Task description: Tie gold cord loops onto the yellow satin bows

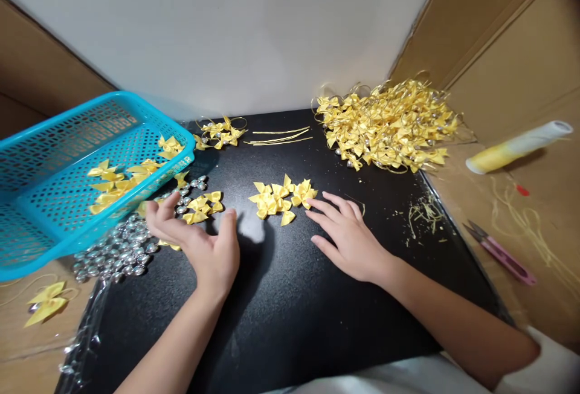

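Unclenched left hand hovers near glossy silver beads, released right hand beside satiny yellow bows, perforated blue plastic basket

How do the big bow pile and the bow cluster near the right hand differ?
The bow pile is far larger and farther back than the bow cluster. Gold cords and silvery beads show in the pile, while none show in the cluster. Both are made up of yellow bows.

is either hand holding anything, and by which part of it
Nothing looks held: the left hand is open, and the right hand, palm down, just reaches the edge of the central cluster of shiny yellow ribbon bows.
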